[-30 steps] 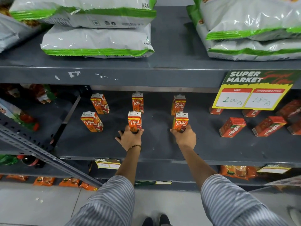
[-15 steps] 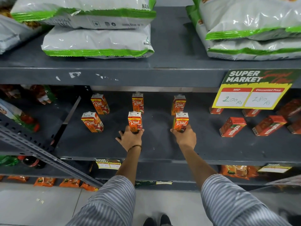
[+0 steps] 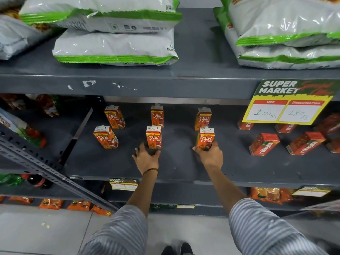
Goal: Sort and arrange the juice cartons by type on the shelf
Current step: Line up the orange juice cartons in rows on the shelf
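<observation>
Six orange Real juice cartons stand upright in two rows on the dark grey middle shelf (image 3: 174, 168). My left hand (image 3: 146, 158) wraps its thumb and fingers around the base of the front middle Real carton (image 3: 154, 136). Held by my right hand (image 3: 209, 155) at its lower half is the front right Real carton (image 3: 205, 137). The front left Real carton (image 3: 105, 137) and the back row (image 3: 157, 115) stand untouched. Red Maaza cartons (image 3: 264, 144) lie on their sides to the right, one more (image 3: 305, 145) beside them.
A yellow price sign (image 3: 287, 107) hangs from the upper shelf edge over the right side. White and green bags (image 3: 116, 46) lie on the shelf above. A slanted metal brace (image 3: 46, 170) crosses at the left. Orange packets (image 3: 51, 203) fill the bottom shelf.
</observation>
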A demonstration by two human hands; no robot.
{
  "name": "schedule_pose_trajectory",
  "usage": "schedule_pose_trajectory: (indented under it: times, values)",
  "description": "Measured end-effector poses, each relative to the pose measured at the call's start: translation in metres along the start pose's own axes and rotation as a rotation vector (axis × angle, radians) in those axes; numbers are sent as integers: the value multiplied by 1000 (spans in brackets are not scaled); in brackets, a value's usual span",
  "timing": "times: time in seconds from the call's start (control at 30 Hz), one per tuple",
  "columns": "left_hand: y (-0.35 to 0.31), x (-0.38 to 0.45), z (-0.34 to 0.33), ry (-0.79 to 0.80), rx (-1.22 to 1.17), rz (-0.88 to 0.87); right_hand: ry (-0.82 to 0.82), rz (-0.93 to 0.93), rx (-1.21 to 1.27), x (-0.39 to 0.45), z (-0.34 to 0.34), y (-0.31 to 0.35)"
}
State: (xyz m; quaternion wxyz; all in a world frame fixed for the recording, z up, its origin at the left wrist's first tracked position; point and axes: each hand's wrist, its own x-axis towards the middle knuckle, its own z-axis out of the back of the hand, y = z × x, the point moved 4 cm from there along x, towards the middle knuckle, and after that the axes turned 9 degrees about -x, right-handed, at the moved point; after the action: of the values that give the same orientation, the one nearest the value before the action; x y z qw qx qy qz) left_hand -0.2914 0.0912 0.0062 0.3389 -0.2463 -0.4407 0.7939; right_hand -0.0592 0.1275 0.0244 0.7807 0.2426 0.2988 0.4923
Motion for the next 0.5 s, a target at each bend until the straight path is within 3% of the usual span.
schedule_pose_trajectory:
  times: [0.23, 0.5]
  values:
    - [34, 22, 77, -347, -258, 148, 18, -7, 2, 2, 0, -2]
    - [31, 64, 108, -296, -90, 246, 16, -4, -10, 3, 0, -1]
